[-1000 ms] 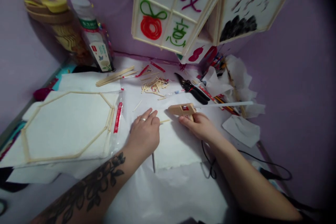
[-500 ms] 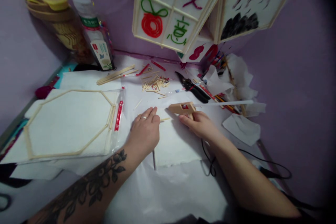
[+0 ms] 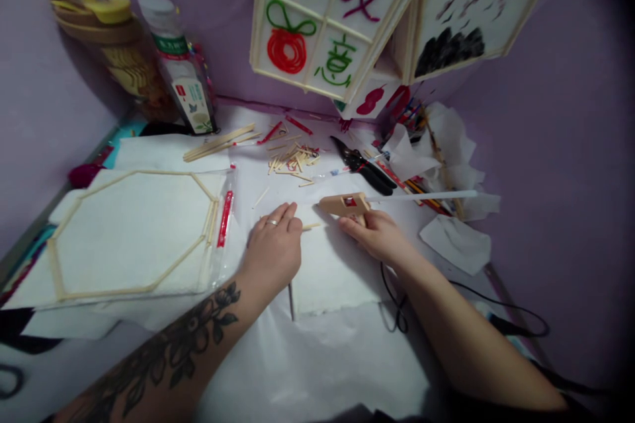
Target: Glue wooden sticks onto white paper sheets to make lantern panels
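Observation:
My right hand is wrapped round the grip of a tan hot glue gun. A long white glue stick sticks out of its back, and its nozzle points left, a short way from my left hand's fingertips. My left hand, fingers pressed together and a ring on one, holds a thin wooden stick down at the top of a white paper sheet. Only the stick's right end shows clearly; the rest is under the hand. A dark thin strip runs along the sheet's left edge.
An octagonal stick frame lies on paper at left. Cut stick pieces, longer sticks and black-handled pruning shears lie behind the hands. A bottle and painted lantern panels stand behind. A black cord trails at right.

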